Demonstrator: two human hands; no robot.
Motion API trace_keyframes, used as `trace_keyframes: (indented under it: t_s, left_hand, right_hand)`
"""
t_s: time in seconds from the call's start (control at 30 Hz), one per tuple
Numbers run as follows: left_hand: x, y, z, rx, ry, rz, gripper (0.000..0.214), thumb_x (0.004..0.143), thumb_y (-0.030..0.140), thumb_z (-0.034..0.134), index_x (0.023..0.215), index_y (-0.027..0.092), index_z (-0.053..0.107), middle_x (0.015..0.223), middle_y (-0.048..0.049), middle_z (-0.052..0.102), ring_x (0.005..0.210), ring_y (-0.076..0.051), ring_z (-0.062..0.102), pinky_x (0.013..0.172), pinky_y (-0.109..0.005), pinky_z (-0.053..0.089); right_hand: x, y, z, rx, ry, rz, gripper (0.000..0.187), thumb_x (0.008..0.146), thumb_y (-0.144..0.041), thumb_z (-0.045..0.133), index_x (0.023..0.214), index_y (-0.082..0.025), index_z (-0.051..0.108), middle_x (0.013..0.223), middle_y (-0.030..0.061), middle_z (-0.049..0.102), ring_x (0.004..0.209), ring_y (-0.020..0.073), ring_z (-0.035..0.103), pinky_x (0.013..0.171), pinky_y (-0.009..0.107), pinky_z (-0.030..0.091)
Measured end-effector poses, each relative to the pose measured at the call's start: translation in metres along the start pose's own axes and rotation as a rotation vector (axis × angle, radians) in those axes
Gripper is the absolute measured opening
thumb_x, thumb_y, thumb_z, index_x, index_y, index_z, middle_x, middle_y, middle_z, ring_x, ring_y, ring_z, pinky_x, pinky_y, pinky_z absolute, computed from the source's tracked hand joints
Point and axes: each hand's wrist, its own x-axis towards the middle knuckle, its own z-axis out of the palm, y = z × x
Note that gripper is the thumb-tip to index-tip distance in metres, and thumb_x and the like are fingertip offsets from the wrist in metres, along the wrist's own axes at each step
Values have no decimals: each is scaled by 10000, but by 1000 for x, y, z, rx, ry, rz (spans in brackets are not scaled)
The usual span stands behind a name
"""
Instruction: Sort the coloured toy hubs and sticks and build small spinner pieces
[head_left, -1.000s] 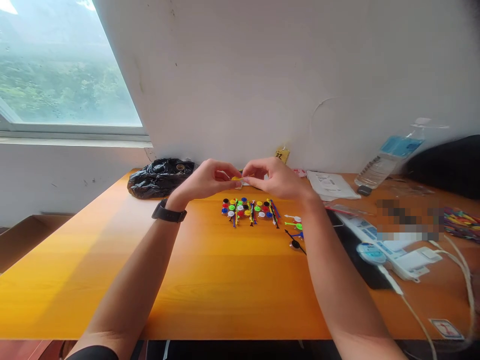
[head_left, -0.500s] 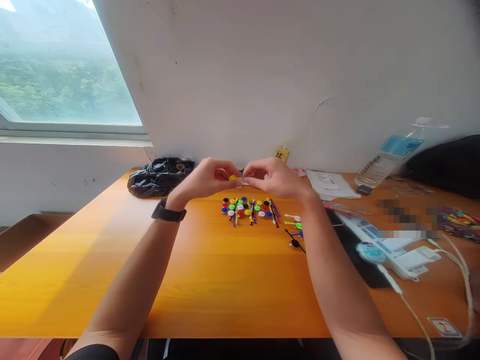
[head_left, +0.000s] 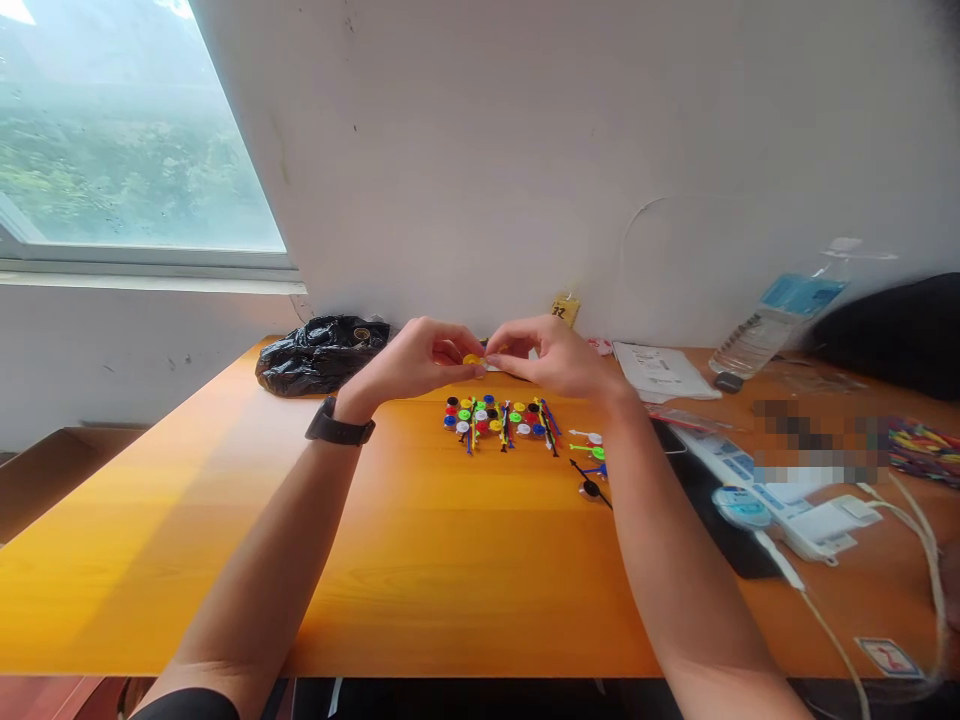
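My left hand (head_left: 415, 362) and my right hand (head_left: 551, 357) meet above the orange table (head_left: 420, 560), fingertips pinched together on a small yellow round piece (head_left: 472, 359). A black watch (head_left: 338, 428) is on my left wrist. Just below the hands lies a cluster of small coloured round pieces and thin sticks (head_left: 499, 420). A few loose pieces, green, white and black (head_left: 590, 462), lie to its right.
A crumpled black bag (head_left: 321, 354) sits at the back left by the wall. Papers (head_left: 660, 370), a water bottle (head_left: 780, 310), a white power strip with cables (head_left: 780, 500) and a dark bag (head_left: 892, 330) crowd the right side. A window (head_left: 112, 150) is at the upper left.
The yellow piece between my fingertips shows more plainly now. Both hands stay almost in the same place.
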Motion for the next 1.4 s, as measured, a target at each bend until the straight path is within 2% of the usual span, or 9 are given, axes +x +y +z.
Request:
trace_keyframes:
  t_s: [0.13, 0.37, 0.87, 1.13, 1.3, 1.4]
  left_hand:
    - [0, 2, 2, -24, 29, 13, 224, 866, 344, 768, 955, 140, 783, 877, -75, 790, 806, -185, 742, 674, -247, 562]
    - [-1, 3, 1, -13, 48, 25, 242, 857, 367, 785, 925, 135, 785, 843, -75, 785, 767, -178, 729, 657, -247, 570]
    - [-1, 5, -1, 40, 44, 49, 188, 834, 297, 798, 946, 147, 798, 822, -57, 786, 725, -156, 712, 642, -229, 556]
    - [-1, 3, 1, 10, 59, 70, 116, 792, 232, 804, 859, 138, 796, 784, -53, 779, 685, -145, 696, 613, -226, 554]
    - [1, -1, 4, -5, 105, 77, 128, 777, 254, 825, 828, 140, 793, 724, -41, 758, 659, -138, 688, 589, -220, 545]
    - [0, 1, 4, -39, 121, 89, 171, 807, 302, 823, 841, 140, 782, 759, -50, 758, 693, -147, 695, 618, -235, 559]
  right_hand:
    - [0, 0, 0, -27, 14, 5, 312, 932, -505, 671, 931, -205, 756, 813, 45, 692, 756, 189, 576, 661, 330, 421]
    - [-2, -4, -1, -39, 37, 7, 282, 931, -489, 678, 921, -216, 752, 814, 45, 696, 751, 192, 587, 655, 334, 418]
    - [-2, -5, -2, -37, 20, -5, 294, 913, -491, 704, 870, -205, 755, 767, 25, 666, 725, 172, 551, 638, 315, 377]
    - [-2, -6, -1, -67, 3, 1, 329, 925, -509, 687, 890, -189, 755, 777, 41, 673, 715, 171, 554, 627, 315, 382]
    - [-2, -5, 0, -77, 19, -20, 299, 939, -480, 684, 868, -195, 740, 770, 34, 669, 708, 168, 554, 621, 318, 387]
    - [-2, -7, -2, -54, 36, -30, 284, 945, -471, 685, 884, -200, 739, 782, 31, 670, 722, 170, 561, 635, 320, 398]
